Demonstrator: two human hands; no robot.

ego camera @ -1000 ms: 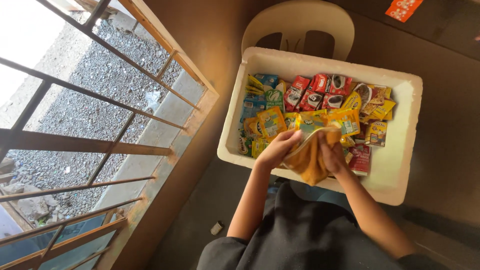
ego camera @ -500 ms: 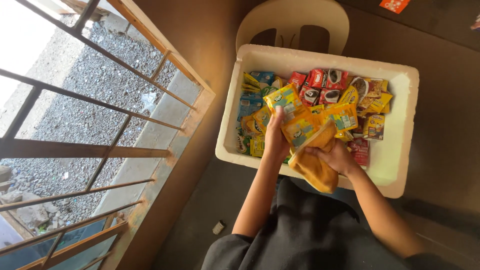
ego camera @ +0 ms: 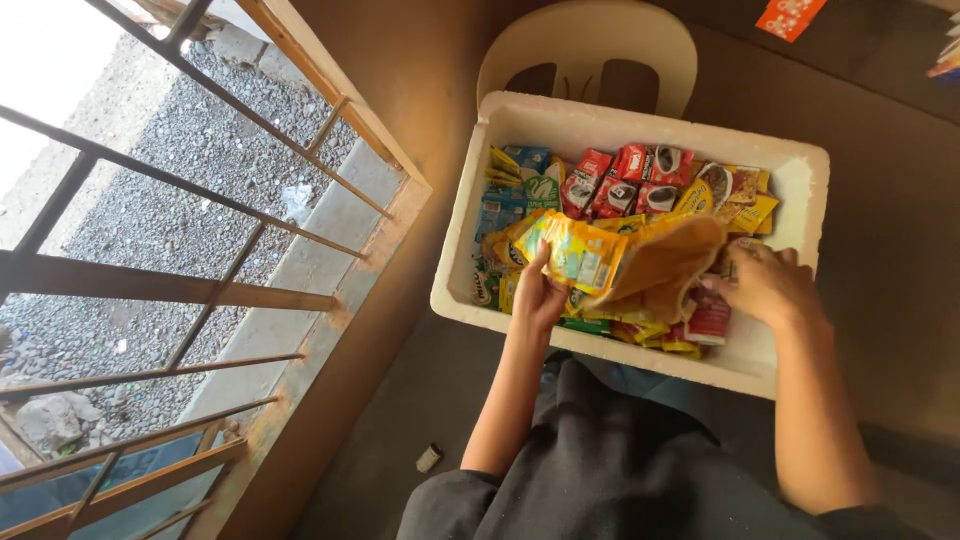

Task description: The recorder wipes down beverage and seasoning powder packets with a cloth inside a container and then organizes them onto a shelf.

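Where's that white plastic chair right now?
In the head view, the white plastic chair stands at top centre, right behind the far wall of the white foam box of sachets, beside the brown wall.

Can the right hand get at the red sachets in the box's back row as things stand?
Probably yes. The right hand rests in the white foam box, and the red sachets lie uncovered above it. Only the orange strip of packets hangs nearby, left of that path.

both forearms reaching forward, left hand (ego camera: 537, 295) fingers curled in a grip, right hand (ego camera: 768, 287) apparently half-closed
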